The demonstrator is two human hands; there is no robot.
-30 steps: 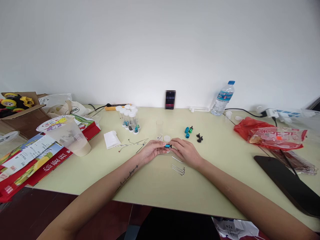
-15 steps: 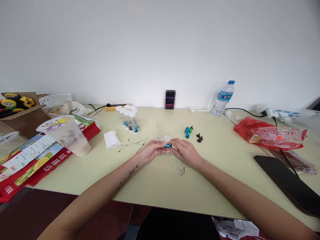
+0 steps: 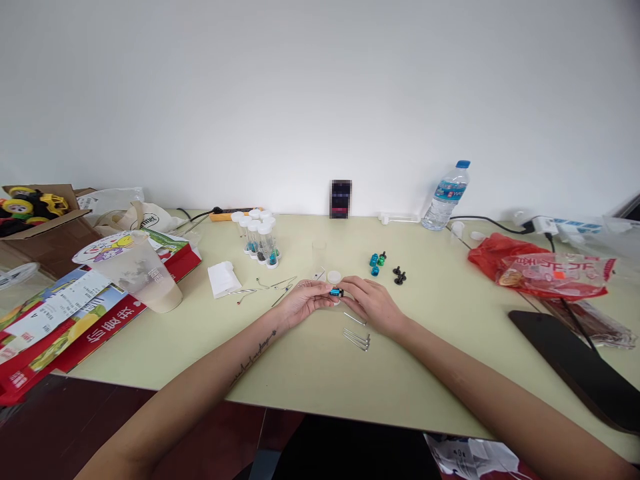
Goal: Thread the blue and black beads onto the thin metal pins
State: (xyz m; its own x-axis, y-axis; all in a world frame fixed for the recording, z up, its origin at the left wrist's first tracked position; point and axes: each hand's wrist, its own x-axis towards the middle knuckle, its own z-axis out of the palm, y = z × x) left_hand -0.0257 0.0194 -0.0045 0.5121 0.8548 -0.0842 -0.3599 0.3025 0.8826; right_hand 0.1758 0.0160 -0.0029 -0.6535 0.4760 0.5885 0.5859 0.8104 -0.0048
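Note:
Between the fingertips of both hands sits a small blue-and-black cylindrical piece (image 3: 337, 292). My left hand (image 3: 309, 299) pinches its left end, and my right hand (image 3: 373, 303) grips the black right end. Just behind the fingers lies a round white cap (image 3: 334, 276), with a clear open tube (image 3: 319, 252) upright beyond it. Bent metal hex keys (image 3: 357, 339) rest near my right hand. To the right are several blue and green pieces (image 3: 375, 264) and black screw-like pieces (image 3: 399, 276). Thin wire-like pieces (image 3: 267, 287) lie left of my left hand.
Capped clear tubes (image 3: 259, 240) stand together at the back left, near a white paper packet (image 3: 224, 279). A drink cup (image 3: 150, 280) leans on red packaging at left. A phone (image 3: 341, 199) and a water bottle (image 3: 447, 197) stand by the wall; a black slab (image 3: 570, 367) lies at right.

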